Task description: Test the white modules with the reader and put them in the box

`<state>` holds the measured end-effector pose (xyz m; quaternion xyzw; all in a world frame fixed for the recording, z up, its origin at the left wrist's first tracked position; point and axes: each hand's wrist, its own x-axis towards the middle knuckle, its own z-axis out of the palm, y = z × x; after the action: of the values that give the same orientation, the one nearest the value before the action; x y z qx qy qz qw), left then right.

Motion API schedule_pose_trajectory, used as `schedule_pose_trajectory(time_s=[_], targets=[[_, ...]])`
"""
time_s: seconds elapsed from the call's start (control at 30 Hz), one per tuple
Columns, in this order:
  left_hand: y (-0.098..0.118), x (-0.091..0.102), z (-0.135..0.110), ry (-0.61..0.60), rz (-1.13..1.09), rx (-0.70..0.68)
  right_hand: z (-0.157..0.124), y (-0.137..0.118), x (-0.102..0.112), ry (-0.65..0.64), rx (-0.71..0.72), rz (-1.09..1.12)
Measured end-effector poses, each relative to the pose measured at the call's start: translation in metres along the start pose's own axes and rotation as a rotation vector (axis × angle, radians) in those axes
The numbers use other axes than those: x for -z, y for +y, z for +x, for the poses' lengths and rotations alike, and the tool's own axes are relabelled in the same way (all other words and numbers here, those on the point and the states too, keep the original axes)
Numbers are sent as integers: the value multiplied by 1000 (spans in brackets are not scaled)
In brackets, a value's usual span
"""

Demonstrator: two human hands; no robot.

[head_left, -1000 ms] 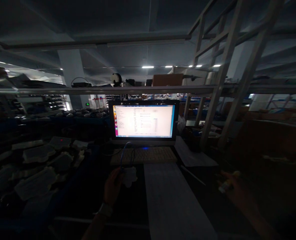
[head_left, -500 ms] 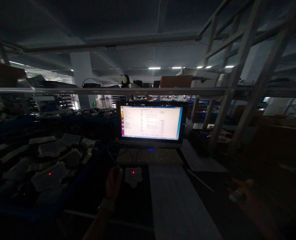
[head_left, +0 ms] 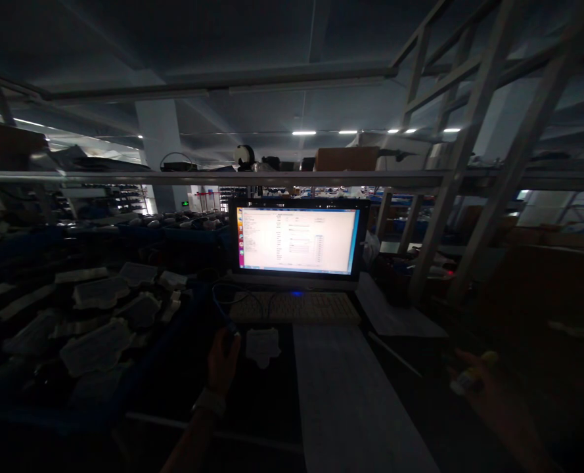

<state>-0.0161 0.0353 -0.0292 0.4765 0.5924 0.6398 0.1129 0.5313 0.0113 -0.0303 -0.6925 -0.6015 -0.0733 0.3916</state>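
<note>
Two bare hands work a dim counter [head_left: 267, 404] in the head camera's view. At lower centre-left, the left hand [head_left: 221, 360] has its fingers closed on the end of a blue cable [head_left: 216, 303], apparently pinched there to aim it, its slack looping over the keyboard [head_left: 294, 307]. Just right of it, a pale part [head_left: 263, 345] lies flat on the counter, likely set there for easy reach. At lower right, the right hand [head_left: 493, 389] curls its fingers around a small tube [head_left: 466, 381], seemingly kept ready; its kind is too dark to tell. The count: one monitor [head_left: 299, 240], one keyboard, two paper sheets [head_left: 343, 394] and one lone part; more fill a blue bin [head_left: 65, 420] at lower left, overlapping too much to number.
</note>
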Motion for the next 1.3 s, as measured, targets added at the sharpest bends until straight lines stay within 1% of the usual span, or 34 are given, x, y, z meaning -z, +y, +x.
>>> schedule_pose_trajectory(time_s=[0.27,0.4,0.6,0.83,0.93,1.13,1.3], targets=[[-2,0,1,-3,12,-1,1,14,-7,14,66,-37],[-1,0,1,-11,8,6,0,16,-9,19,68,-52],[4,1,2,-28,18,21,-1,11,-6,48,149,-29],[7,5,3,-60,52,56,-3,-1,-3,99,142,-46],[9,5,5,-55,84,50,-4,-3,-2,106,153,-40],[13,5,5,-51,94,38,-6,-2,-2,111,144,-51],[9,5,5,-40,130,31,-6,-1,-3,120,143,-39]])
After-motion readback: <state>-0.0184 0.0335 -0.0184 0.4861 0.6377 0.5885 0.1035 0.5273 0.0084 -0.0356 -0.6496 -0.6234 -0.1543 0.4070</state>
